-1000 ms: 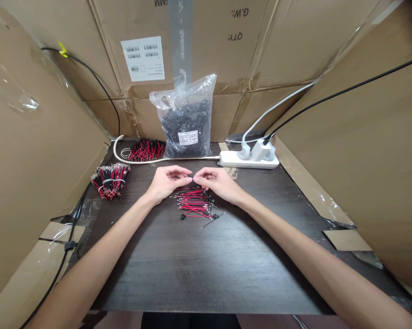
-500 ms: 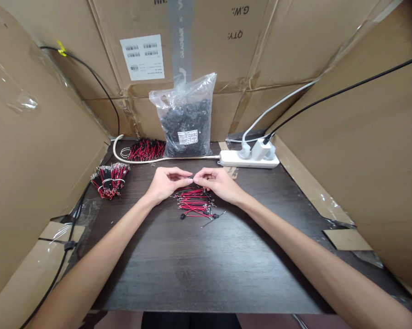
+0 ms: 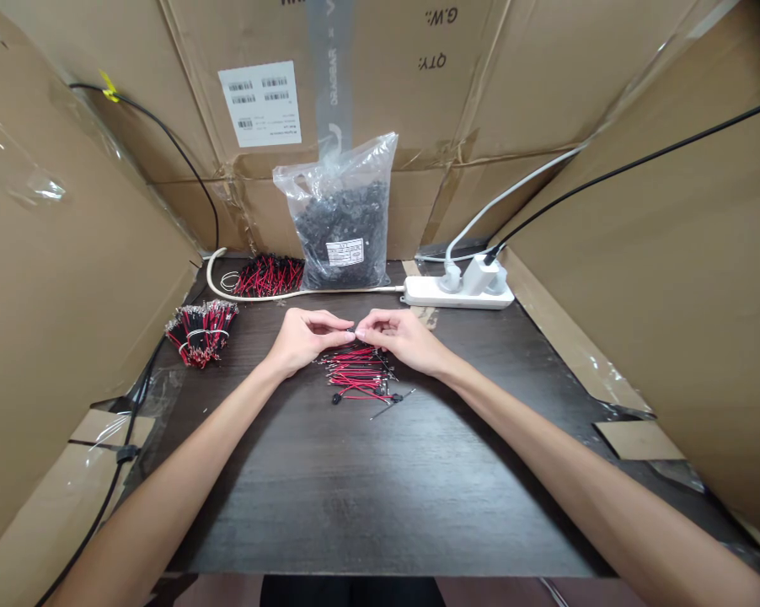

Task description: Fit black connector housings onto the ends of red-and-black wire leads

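My left hand [image 3: 305, 338] and my right hand [image 3: 400, 337] meet fingertip to fingertip above a loose pile of short red and black wires [image 3: 360, 376] on the dark wooden table [image 3: 367, 489]. Both hands are pinched shut on one small dark piece [image 3: 353, 327] held between them; it is too small to name. The wire pile lies just below and in front of the fingers.
A clear plastic bag of small black parts [image 3: 342, 221] stands at the back. Bundled red and black wires lie at the left [image 3: 201, 330] and back left [image 3: 267, 276]. A white power strip [image 3: 459, 289] with plugs sits back right. Cardboard walls [image 3: 671, 253] enclose the table.
Nothing has visibly changed apart from a slight shift of the camera; both hands stay pinched together above the wire pile.
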Tool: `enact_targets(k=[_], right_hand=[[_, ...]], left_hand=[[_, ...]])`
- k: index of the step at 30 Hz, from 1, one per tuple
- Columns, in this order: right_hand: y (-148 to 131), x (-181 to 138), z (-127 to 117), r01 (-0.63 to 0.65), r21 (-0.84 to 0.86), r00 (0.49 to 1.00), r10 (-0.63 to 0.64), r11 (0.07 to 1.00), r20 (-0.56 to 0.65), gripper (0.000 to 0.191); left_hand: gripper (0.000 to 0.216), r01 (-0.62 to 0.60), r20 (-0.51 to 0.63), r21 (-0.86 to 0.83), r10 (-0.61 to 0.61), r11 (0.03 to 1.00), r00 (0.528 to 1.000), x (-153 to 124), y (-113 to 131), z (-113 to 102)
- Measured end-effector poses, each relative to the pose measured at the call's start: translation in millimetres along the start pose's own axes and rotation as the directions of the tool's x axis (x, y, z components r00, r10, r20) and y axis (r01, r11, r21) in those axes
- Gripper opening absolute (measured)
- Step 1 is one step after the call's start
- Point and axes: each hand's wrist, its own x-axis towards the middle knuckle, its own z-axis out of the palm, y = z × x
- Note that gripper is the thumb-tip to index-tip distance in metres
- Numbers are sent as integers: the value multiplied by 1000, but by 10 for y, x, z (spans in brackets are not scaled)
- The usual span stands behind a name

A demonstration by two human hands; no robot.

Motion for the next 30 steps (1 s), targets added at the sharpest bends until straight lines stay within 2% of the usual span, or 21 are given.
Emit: enact_targets(k=[20,25,30], right_hand=[[-26,-15,7,24,-34,999,-23,999,23,30],[-27,-7,21,3,-20,1000,-3,1000,-6,34],[-46,-22,74,54,-107,997,-60,993,-53,32]], left_hand=[[25,-20,31,36,19,999,999,-3,-13,-10],[31,65,13,-98,-64,993,998,6,11,4],[30,29,-99,-267,-58,963,993,53,3,-36]])
